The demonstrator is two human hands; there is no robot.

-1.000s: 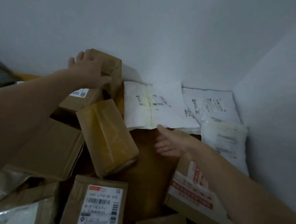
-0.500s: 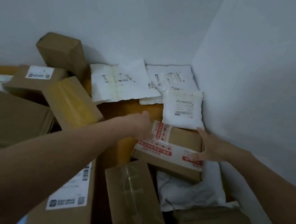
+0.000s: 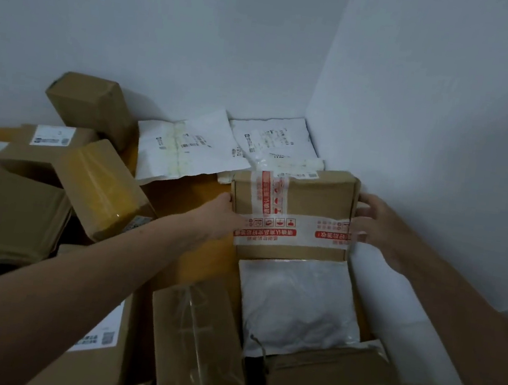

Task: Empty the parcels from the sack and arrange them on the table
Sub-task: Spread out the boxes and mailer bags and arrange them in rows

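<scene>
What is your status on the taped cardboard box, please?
Left hand and right hand grip flat brown cardboard box with red-and-white tape, one each side. Box overlaps white plastic mailers by wall corner. Nothing on top.

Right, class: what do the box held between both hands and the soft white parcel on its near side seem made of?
The box: matte brown cardboard, judging by folded flap edges; glossy red-printed white tape crosses it. The white parcel: probably plastic film mailer, wrinkled, faintly shiny.
</scene>
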